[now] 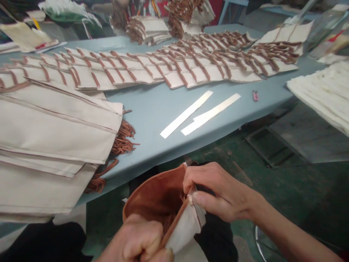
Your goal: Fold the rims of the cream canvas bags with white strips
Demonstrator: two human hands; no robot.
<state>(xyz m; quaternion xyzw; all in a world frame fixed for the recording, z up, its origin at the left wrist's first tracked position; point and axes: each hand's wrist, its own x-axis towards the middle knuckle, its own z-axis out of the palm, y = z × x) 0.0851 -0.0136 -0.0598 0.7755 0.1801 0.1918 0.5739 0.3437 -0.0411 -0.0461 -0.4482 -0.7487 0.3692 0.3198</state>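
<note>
Over my lap, off the table's front edge, is a bag with a brown inner face and a pale outer face, its mouth spread wide. My left hand is closed in a fist on the near rim, low in the view. On the right side of the mouth, my right hand pinches the edge between thumb and fingers, close to a seam. Some brown strands show inside the bag, partly in shadow. Its lower part is out of sight.
Large pale panels with brown cords lie stacked at the left of the blue table. Two white strips and a small pink object lie on it. Overlapping brown-edged pieces run along behind. White material is at right.
</note>
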